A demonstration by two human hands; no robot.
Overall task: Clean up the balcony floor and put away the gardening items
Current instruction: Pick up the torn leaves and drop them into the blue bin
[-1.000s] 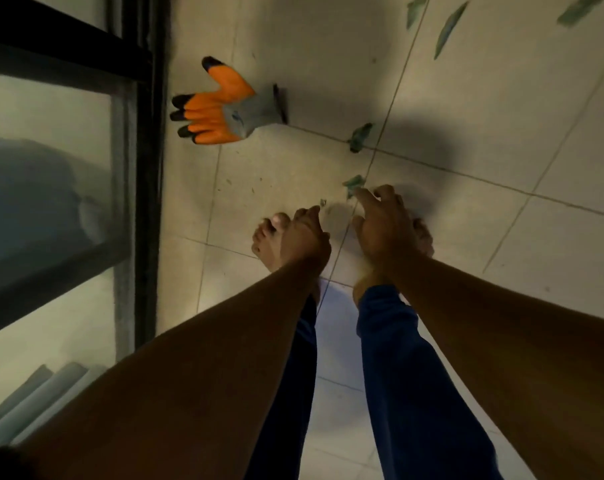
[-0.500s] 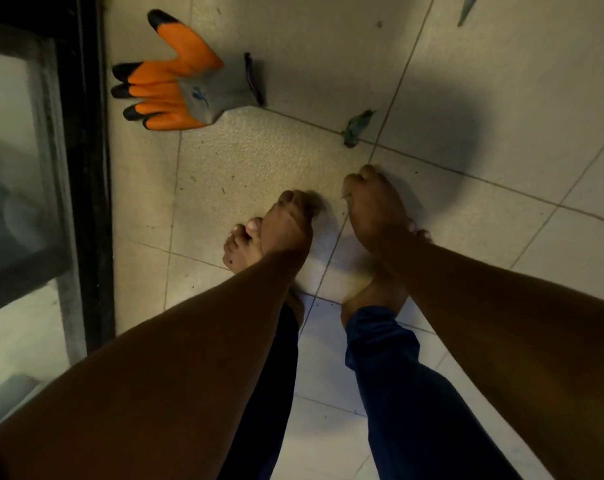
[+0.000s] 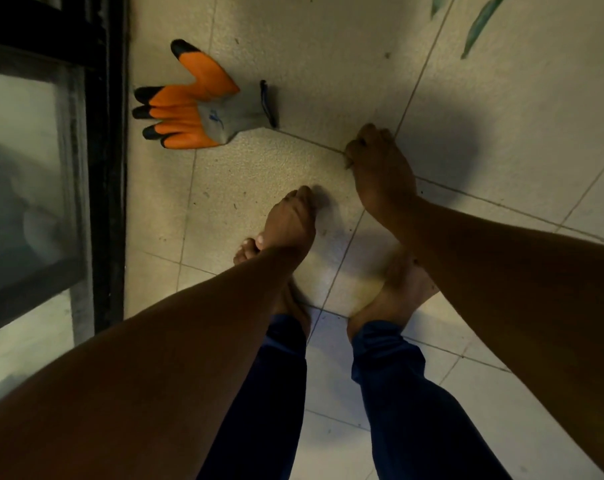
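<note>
Head view: right hand (image 3: 380, 168) down at the floor (image 3: 328, 46), fingers curled tight at a tile joint; whatever the grip held was hidden. Left hand (image 3: 290, 220) hung low, fingers curled, contents not discernible. Glove (image 3: 196, 109) lay flat on the floor, left of the right hand, apart. Leaf (image 3: 480, 26) farther off.

A home balcony, seen from above. Pale square floor tiles (image 3: 501, 109) with dark grout lines, a black metal door frame (image 3: 108, 161) with glass panes along the left edge, a few green leaves (image 3: 480, 24) scattered at the top right, an orange-and-grey gardening glove (image 3: 203, 102) lying on the tiles, bare feet (image 3: 394, 299) below dark blue trouser legs (image 3: 407, 403).
</note>
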